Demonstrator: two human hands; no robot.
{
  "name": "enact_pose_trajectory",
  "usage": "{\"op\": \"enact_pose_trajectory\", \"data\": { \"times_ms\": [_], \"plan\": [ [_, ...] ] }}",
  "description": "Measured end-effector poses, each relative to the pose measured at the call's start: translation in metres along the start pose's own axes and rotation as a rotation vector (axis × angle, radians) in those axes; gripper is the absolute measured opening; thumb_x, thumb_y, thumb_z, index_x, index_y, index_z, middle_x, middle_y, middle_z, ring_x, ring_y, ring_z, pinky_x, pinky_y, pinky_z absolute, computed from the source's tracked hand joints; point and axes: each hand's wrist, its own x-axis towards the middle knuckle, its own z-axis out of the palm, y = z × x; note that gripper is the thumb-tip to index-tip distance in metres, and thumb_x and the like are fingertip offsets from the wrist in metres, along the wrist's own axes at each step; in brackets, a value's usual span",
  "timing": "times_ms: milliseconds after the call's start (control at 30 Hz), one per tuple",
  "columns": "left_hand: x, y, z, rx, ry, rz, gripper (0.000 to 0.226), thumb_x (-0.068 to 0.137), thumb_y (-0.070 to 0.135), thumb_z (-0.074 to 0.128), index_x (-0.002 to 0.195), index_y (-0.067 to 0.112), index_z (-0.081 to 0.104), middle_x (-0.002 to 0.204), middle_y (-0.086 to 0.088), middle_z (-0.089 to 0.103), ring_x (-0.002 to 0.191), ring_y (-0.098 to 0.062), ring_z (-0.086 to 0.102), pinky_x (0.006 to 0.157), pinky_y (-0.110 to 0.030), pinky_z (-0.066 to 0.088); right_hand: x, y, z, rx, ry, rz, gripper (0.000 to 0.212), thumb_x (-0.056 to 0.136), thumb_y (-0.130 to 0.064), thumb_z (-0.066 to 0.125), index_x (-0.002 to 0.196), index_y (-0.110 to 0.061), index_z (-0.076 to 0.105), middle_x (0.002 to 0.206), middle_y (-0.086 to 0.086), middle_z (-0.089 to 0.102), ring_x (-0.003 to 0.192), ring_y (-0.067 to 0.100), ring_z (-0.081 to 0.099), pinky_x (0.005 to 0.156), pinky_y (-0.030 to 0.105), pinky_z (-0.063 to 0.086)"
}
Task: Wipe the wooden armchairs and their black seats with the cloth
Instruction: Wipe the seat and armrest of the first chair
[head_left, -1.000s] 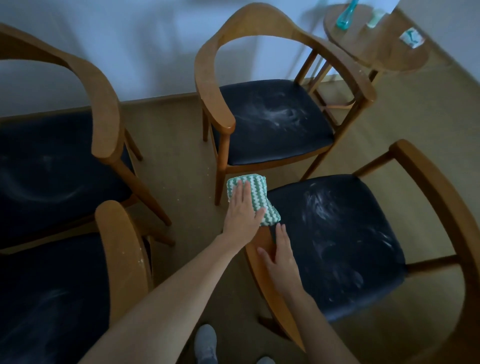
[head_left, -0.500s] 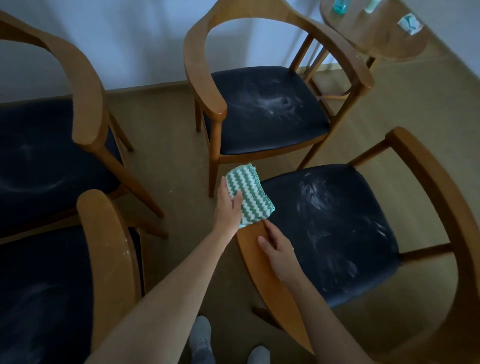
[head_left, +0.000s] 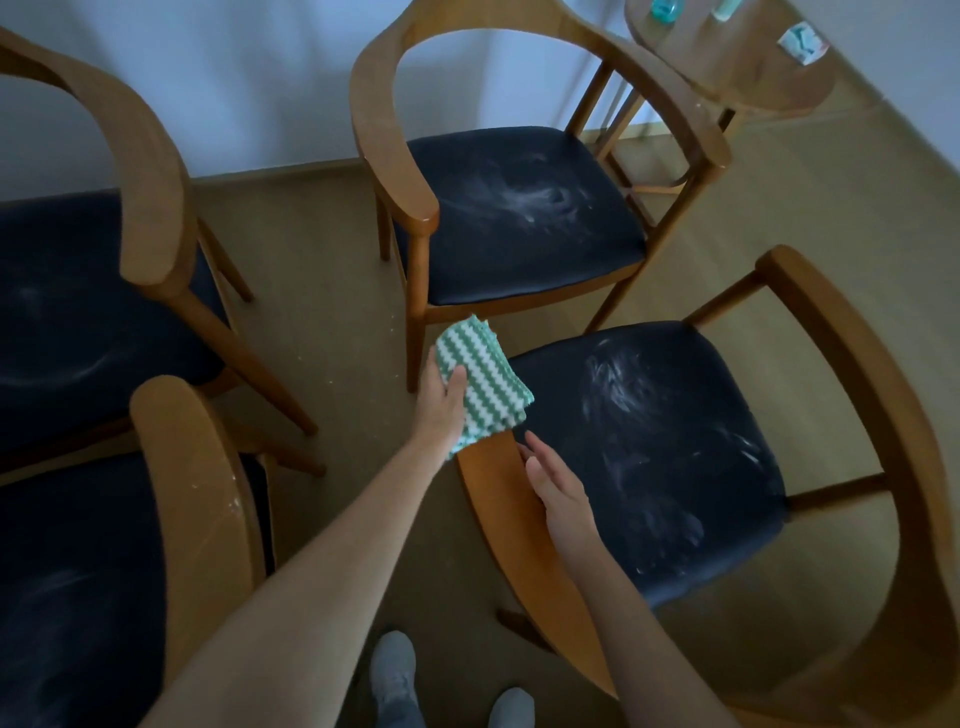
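The left hand (head_left: 441, 402) gripped the folded striped cloth (head_left: 480, 384) over the front tip of the armrest (head_left: 496, 499), the right hand (head_left: 556, 483) lay straight-fingered at its inner edge, and pressing the cloth flat and stroking lengthwise would likely clean best.

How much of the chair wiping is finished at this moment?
Little looks done: only the near armrest shows no marks. In hand: the left hand grips the cloth at its front end; the right hand is open beside it. Left: white smears cover the near seat and far seat.
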Motion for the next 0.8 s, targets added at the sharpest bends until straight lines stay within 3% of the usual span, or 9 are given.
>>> {"op": "enact_pose_trajectory", "data": {
  "times_ms": [100,200,400,567,700,800],
  "plan": [
    [0.026,0.020,-0.004,0.067,-0.040,0.004,0.040,0.101,0.031,0.034,0.140,0.021,0.034,0.120,-0.005,0.057,0.104,-0.023,0.061,0.088,-0.046,0.053,0.003,0.001,0.000,-0.016,-0.008,-0.005,0.043,0.099,-0.031,0.035,0.142,-0.027,0.034,0.135,-0.011,0.044,0.112,-0.002,0.042,0.071,-0.003,0.037],
    [0.031,0.023,-0.005,0.083,-0.025,0.017,0.035,0.101,0.031,0.035,0.134,0.020,0.039,0.120,-0.005,0.058,0.105,-0.022,0.060,0.091,-0.046,0.051,0.003,0.001,0.000,-0.006,-0.001,-0.017,0.043,0.099,-0.031,0.035,0.143,-0.026,0.034,0.134,-0.012,0.044,0.109,-0.004,0.045,0.071,-0.003,0.038],
    [-0.033,-0.007,0.006,-0.126,0.039,-0.010,0.048,0.102,0.029,0.032,0.148,0.025,0.019,0.134,-0.006,0.049,0.112,-0.023,0.057,0.073,-0.027,0.053,-0.009,-0.001,-0.007,0.025,-0.031,-0.012,0.041,0.098,-0.030,0.038,0.139,-0.028,0.036,0.130,-0.013,0.047,0.101,-0.009,0.047,0.071,-0.002,0.040],
    [-0.109,-0.050,0.022,-0.167,0.025,-0.015,0.062,0.092,0.049,0.037,0.147,0.031,0.014,0.135,-0.007,0.049,0.113,-0.022,0.058,0.088,-0.043,0.054,-0.026,0.008,-0.022,0.003,-0.056,-0.006,0.039,0.097,-0.021,0.045,0.136,-0.027,0.039,0.125,-0.007,0.056,0.110,0.003,0.055,0.080,0.008,0.047],
    [-0.140,-0.059,0.038,-0.174,0.084,-0.091,0.058,0.094,0.040,0.036,0.147,0.033,0.013,0.141,-0.005,0.045,0.120,-0.021,0.053,0.098,-0.048,0.047,-0.038,0.014,-0.037,-0.021,-0.135,0.009,0.035,0.097,-0.020,0.046,0.131,-0.025,0.042,0.114,-0.007,0.061,0.094,-0.003,0.062,0.075,0.012,0.048],
    [-0.122,-0.041,0.040,-0.175,0.177,-0.098,0.047,0.102,0.025,0.033,0.146,0.026,0.020,0.135,-0.001,0.048,0.113,-0.016,0.055,0.086,-0.030,0.052,-0.044,0.021,-0.047,-0.028,-0.187,0.001,0.032,0.097,-0.018,0.044,0.128,-0.022,0.046,0.112,-0.013,0.059,0.090,-0.012,0.061,0.071,0.008,0.046]
  ]
}}
